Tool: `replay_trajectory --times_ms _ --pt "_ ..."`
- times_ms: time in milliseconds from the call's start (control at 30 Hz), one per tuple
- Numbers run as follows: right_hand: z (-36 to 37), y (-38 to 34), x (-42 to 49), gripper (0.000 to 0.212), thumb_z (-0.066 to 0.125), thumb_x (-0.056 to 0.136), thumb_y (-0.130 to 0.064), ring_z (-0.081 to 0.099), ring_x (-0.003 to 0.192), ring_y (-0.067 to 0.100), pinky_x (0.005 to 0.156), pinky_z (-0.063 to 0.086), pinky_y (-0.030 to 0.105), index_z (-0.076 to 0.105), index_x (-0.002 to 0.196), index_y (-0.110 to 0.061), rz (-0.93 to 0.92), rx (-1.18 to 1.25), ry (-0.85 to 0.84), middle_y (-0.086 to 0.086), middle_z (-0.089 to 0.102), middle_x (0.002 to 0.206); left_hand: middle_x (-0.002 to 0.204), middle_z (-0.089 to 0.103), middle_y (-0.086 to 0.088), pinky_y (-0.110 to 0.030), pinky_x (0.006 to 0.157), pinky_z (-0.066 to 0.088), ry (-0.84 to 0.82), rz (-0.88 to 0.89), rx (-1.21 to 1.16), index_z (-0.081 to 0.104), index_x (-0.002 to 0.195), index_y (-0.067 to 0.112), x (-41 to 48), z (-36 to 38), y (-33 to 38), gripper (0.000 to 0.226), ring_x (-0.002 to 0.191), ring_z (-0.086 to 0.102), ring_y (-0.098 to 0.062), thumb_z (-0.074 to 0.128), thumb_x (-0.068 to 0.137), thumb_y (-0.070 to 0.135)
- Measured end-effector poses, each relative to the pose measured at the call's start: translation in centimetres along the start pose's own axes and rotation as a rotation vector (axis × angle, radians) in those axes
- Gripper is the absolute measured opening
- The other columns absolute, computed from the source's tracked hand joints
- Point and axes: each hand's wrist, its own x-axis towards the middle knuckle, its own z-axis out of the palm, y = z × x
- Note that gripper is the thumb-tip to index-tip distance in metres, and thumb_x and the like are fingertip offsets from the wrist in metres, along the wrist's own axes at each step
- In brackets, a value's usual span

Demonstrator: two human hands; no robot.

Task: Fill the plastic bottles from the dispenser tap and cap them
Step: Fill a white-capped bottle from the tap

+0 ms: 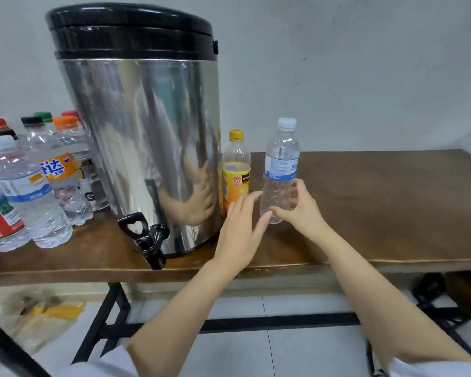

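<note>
Right hand (302,210) round blue-labelled bottle (282,164), its writing illegible; left hand (239,229) slack alongside.

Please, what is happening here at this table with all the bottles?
A person works with bare hands at a wooden table. The right hand holds the lower part of an upright, capped clear bottle to the right of the steel dispenser. The left hand is open beside it. The tap is untouched. A yellow-capped bottle stands next to the dispenser, and more capped bottles stand on its left.
</note>
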Motion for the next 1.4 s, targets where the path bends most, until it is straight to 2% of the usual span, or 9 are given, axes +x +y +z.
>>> replay_trajectory --times_ms 133,200,367,500,733,900,1033,1233,1400 --pt "-0.1 -2.8 -4.7 0.062 0.083 0.075 -0.010 0.065 0.099 0.003 0.091 0.055 0.033 0.047 0.122 -0.026 -0.081 0.031 -0.131 -0.013 0.062 0.113 0.136 0.054 0.011 -0.032 0.106 0.044 0.104 -0.097 -0.346 0.040 0.141 0.028 -0.4 -2.3 2.5 0.076 0.126 0.051 -0.008 0.076 0.078 0.050" --pt "0.2 -4.1 -6.8 0.062 0.082 0.075 -0.004 0.064 0.095 -0.003 0.085 0.054 0.025 0.048 0.121 -0.025 -0.100 0.054 -0.198 -0.012 0.063 0.112 0.129 0.060 0.009 -0.031 0.100 0.049 0.140 -0.126 -0.462 0.041 0.135 0.028 -1.3 -3.8 3.8 0.078 0.118 0.059 -0.008 0.086 0.072 0.039" --pt "0.0 -7.3 -10.3 0.065 0.089 0.070 -0.026 0.063 0.111 0.010 0.095 0.049 0.024 0.054 0.125 -0.032 -0.125 0.089 -0.289 -0.004 0.066 0.118 0.116 0.067 0.008 -0.021 0.087 0.052 0.229 -0.130 -0.554 0.049 0.129 0.016 -5.6 -6.9 4.6 0.068 0.103 0.065 -0.001 0.088 0.073 0.019" --pt "0.0 -12.4 -12.0 0.021 0.068 0.089 -0.042 0.062 0.081 0.006 0.069 0.052 0.023 0.061 0.106 -0.032 -0.190 0.094 -0.114 -0.007 0.069 0.096 0.110 0.066 0.012 -0.005 0.078 0.043 0.188 -0.162 -0.478 0.051 0.123 0.017 -9.8 -8.6 3.5 0.063 0.095 0.060 0.013 0.088 0.071 0.017" --pt "2.2 -19.0 -13.4 0.051 0.054 0.082 -0.074 0.051 0.070 0.014 0.063 0.041 0.032 0.055 0.080 -0.023 -0.285 -0.649 -0.104 -0.006 0.057 0.073 0.114 0.065 0.015 -0.007 0.076 0.045 0.113 -0.210 -0.323 0.050 0.125 0.029 -14.0 -10.2 1.2 0.068 0.098 0.062 0.001 0.088 0.068 0.026" --pt "4.0 -18.7 -12.8 0.024 0.066 0.090 -0.045 0.047 0.065 0.009 0.066 0.042 0.030 0.066 0.085 -0.021 -0.303 -0.466 -0.344 -0.004 0.059 0.073 0.108 0.066 0.020 -0.016 0.078 0.050 0.086 -0.254 -0.316 0.053 0.119 0.038 -15.7 -10.9 -0.6 0.064 0.097 0.063 0.002 0.088 0.067 0.027" --pt "4.6 -17.0 -11.8 0.017 0.068 0.092 -0.018 0.061 0.090 0.007 0.085 0.049 0.019 0.072 0.109 -0.020 -0.273 -0.293 -0.465 -0.008 0.071 0.099 0.106 0.067 0.021 -0.017 0.081 0.053 -0.015 -0.332 -0.351 0.052 0.113 0.042 -16.7 -11.1 -2.2 0.061 0.098 0.063 0.004 0.090 0.068 0.026" --pt "6.6 -12.3 -10.2 0.025 0.071 0.090 -0.015 0.059 0.096 0.011 0.078 0.042 0.007 0.067 0.115 -0.018 -0.113 -0.349 -0.212 -0.006 0.063 0.106 0.102 0.068 0.017 -0.007 0.070 0.046 -0.103 -0.500 -0.338 0.056 0.113 0.030 -18.5 -10.4 -4.5 0.059 0.089 0.064 0.003 0.091 0.066 0.022" --pt "8.4 -8.7 -9.5 0.035 0.068 0.092 -0.014 0.057 0.108 0.025 0.092 0.043 0.029 0.063 0.126 -0.012 0.027 -0.498 -0.172 0.008 0.059 0.122 0.097 0.068 0.010 -0.012 0.065 0.049 -0.082 -0.639 -0.375 0.055 0.111 0.022 -19.7 -10.0 -6.3 0.057 0.082 0.065 -0.008 0.091 0.067 0.016"
